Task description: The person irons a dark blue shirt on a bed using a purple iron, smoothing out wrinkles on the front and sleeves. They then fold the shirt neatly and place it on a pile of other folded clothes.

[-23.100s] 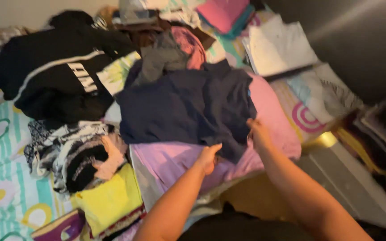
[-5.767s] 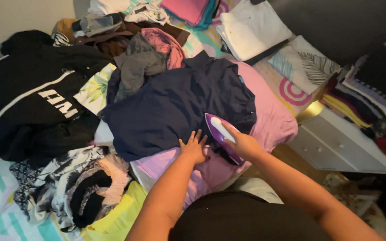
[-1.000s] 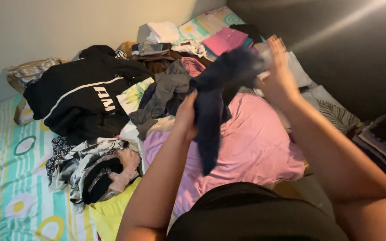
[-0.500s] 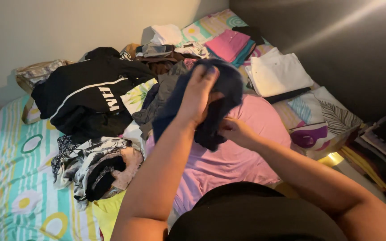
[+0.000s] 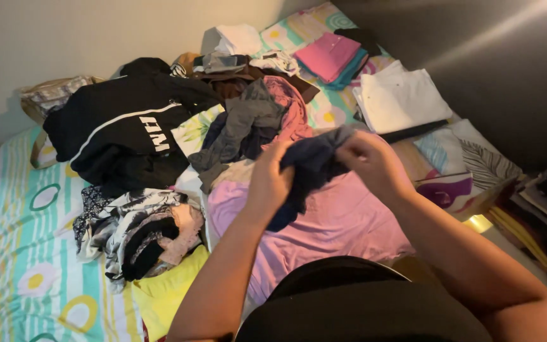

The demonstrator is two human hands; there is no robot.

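- A dark navy garment was gripped by both hands and held bunched in the air above a pink garment spread on the bed.
- The left hand was closed on its lower left part; the right hand was pinched on its upper right edge.
- A black jacket lay well to the left, and folded white cloth further back on the right.

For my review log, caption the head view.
Both hands, left hand and right hand, bunch a navy garment above a pink cloth on a clothes-strewn bed.
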